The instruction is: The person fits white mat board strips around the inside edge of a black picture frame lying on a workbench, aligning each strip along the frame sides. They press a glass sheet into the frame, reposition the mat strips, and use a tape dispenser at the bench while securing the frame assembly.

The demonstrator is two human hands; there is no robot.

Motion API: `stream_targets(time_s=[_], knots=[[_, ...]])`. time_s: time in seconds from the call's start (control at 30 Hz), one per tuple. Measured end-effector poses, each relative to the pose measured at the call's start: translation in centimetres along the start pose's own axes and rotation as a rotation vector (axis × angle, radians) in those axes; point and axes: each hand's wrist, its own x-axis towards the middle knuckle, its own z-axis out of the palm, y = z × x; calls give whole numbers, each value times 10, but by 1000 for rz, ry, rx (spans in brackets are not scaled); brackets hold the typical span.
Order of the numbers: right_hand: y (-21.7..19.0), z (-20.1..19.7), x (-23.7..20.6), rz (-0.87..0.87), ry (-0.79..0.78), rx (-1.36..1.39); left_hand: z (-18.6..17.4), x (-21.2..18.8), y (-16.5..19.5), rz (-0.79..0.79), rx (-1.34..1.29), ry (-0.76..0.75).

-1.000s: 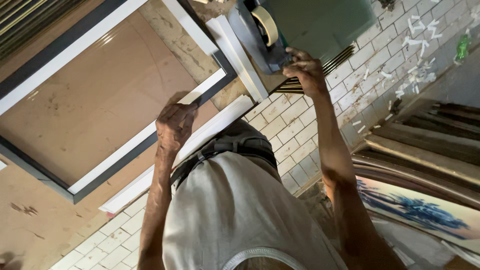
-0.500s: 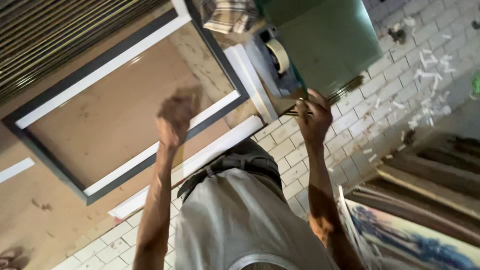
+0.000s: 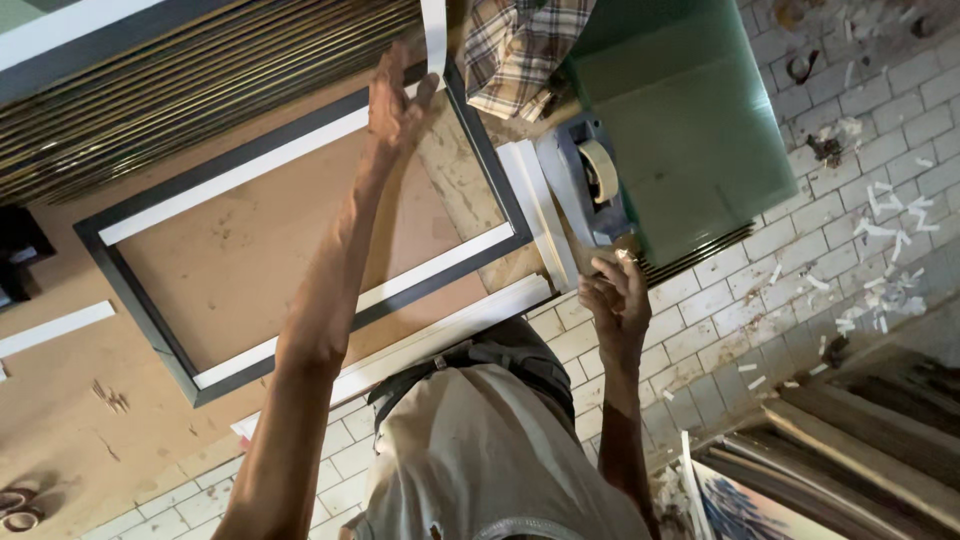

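The left hand is stretched far forward over the workbench, its fingers curled loosely rather than clenched, the tips pinching the lower end of a white strip that runs up out of view at the top edge. It hovers over the far corner of a dark picture frame lying flat on the brown board, white lining strips showing along its inner edges. The right hand sits much closer to the body, fingers bent and partly closed at the near end of a grey tape dispenser (whether it actually grips a tab of tape is too small to tell). The dispenser rests on the bench edge beside a green glass sheet, with a checked cloth just beyond it.
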Motion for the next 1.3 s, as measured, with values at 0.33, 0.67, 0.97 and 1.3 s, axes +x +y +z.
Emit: stream_targets(time_s=[0.33,0.67,0.97,1.3], knots=[[1,6,22,17,-141,-27,29,-93,-2,381,676,-250],[38,89,55,-522,-455,-1066,34,-64,-10,352,717,-75],[49,81,47,-491,-467,-1037,15,-21,16,275,950,-170],[64,59,38,-567,-381,-742,27,-48,22,-504,-1185,-158]])
